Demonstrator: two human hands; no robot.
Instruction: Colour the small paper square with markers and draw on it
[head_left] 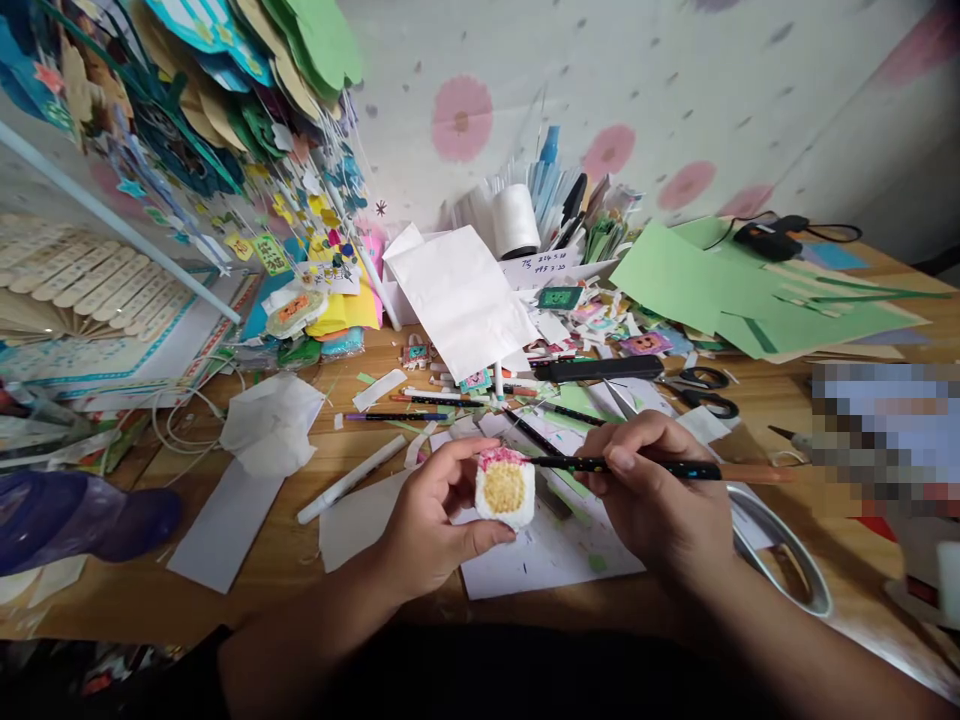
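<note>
A small white rounded-square piece has a yellow-gold circle in its middle and pink colouring along its top edge. My left hand pinches it between the thumb below and the fingers above. In my right hand is a black dotted marker pen, held almost level, its tip touching or very near the pink edge. Beneath both hands lie white paper and green scraps.
Loose pens, a white marker and black scissors lie beyond the hands. A metal ring is at the right, a purple object at the left. Green sheets lie at the back right.
</note>
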